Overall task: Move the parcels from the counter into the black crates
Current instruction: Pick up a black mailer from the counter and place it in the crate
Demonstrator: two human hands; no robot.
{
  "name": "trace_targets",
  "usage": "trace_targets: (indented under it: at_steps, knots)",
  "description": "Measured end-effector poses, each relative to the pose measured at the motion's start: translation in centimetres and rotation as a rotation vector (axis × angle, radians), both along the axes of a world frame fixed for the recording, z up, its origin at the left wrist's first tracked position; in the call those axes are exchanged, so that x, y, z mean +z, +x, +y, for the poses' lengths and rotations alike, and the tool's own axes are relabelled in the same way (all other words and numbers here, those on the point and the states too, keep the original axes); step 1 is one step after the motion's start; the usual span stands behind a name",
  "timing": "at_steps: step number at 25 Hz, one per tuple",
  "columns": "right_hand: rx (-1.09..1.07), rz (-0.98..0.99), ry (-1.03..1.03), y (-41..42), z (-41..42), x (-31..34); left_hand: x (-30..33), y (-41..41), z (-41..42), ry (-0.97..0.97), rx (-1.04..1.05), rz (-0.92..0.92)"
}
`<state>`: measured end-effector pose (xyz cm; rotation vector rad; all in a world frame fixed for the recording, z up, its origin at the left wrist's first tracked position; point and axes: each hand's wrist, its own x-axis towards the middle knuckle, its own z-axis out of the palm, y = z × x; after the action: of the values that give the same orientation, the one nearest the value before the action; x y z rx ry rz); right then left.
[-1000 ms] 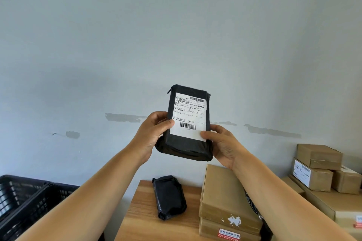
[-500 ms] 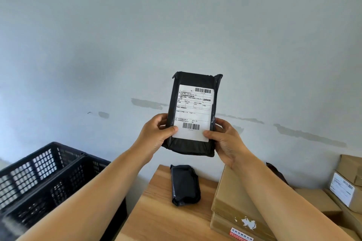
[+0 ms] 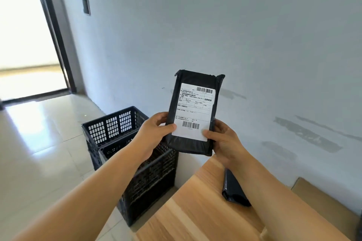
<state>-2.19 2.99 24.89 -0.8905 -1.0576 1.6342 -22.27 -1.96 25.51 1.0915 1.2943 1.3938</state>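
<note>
A black plastic parcel [image 3: 195, 111] with a white barcode label is held upright in the air, above the gap between crates and counter. My left hand [image 3: 154, 133] grips its lower left edge, thumb on the label. My right hand [image 3: 223, 139] grips its lower right edge the same way. Two black slatted crates stand on the floor to the left of the counter, the nearer crate [image 3: 154, 180] by the counter's end and the farther crate [image 3: 109, 125] behind it. Another black parcel [image 3: 233, 190] lies on the wooden counter [image 3: 195, 213], partly behind my right forearm.
A brown cardboard box [image 3: 321, 203] lies on the counter at the far right. The pale wall runs behind counter and crates. Glossy tiled floor [image 3: 39, 152] stretches left toward a bright doorway [image 3: 25, 31] with a dark frame.
The view has swung left and down: both crates, the floor and a doorway have come into sight, and the stacked boxes on the right have left it. The parcel stays held in both hands.
</note>
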Motion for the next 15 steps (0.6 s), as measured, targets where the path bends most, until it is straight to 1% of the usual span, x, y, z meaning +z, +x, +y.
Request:
trace_targets:
  at_steps: [6,9,15]
  knots:
    - [0.073,-0.004,-0.069,-10.7,1.0,-1.5,-2.3,-10.2,-0.1,-0.038,0.078,-0.053]
    - [0.097,0.001,-0.119,-18.2,1.2,-2.4,-3.1,-17.4,-0.2,-0.053,0.093,-0.070]
    - [0.126,0.023,-0.199,-33.3,2.1,-4.9,-4.4,-31.8,-0.1,-0.121,0.129,-0.026]
